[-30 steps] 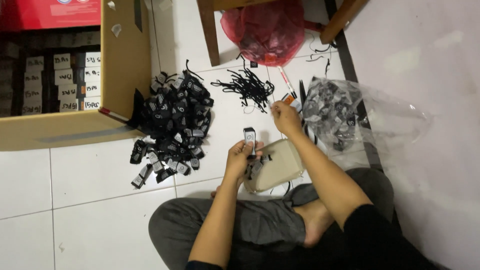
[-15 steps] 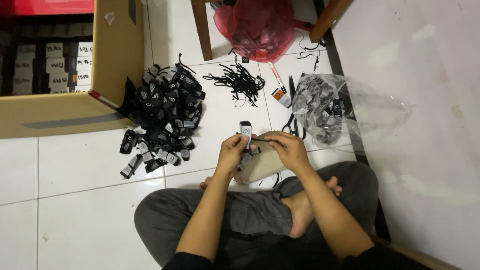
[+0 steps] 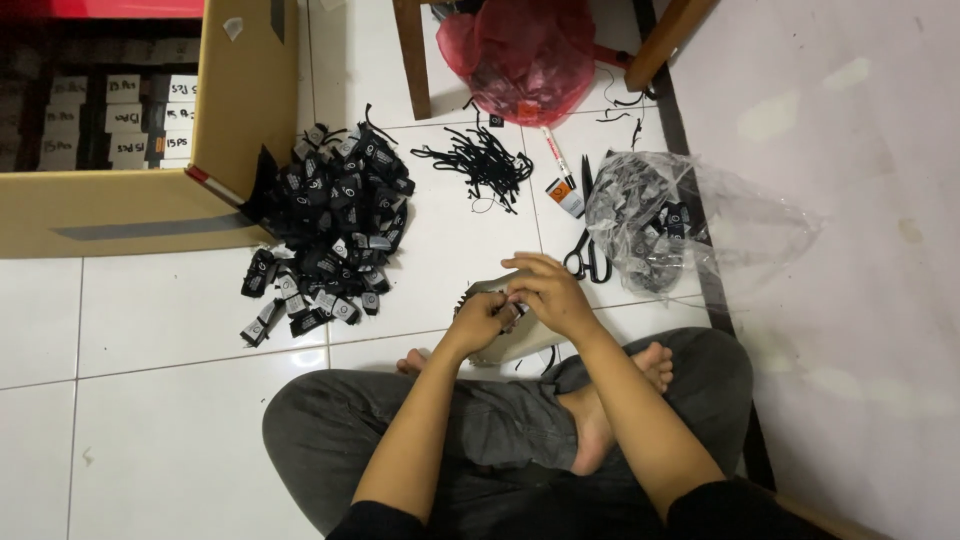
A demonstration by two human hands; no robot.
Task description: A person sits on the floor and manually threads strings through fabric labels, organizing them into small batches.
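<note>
Far left of tiled floor (image 3: 160,330): open brown cardboard box (image 3: 240,110). Beside it, large heap of finished black tags (image 3: 335,215). Centre: left hand (image 3: 482,318) and right hand (image 3: 545,290) pinch one small black tag (image 3: 513,305). Right: clear plastic bag (image 3: 690,225), part full, more to do

A small black tag (image 3: 512,303) sits pinched between the fingertips of both hands, mostly hidden by them, just above a flat beige card-like piece (image 3: 497,345) that lies on the white tiled floor in front of the crossed legs. The beige piece lies tilted, its upper edge lined with a row of small dark tags, and its middle is covered by the hands.
</note>
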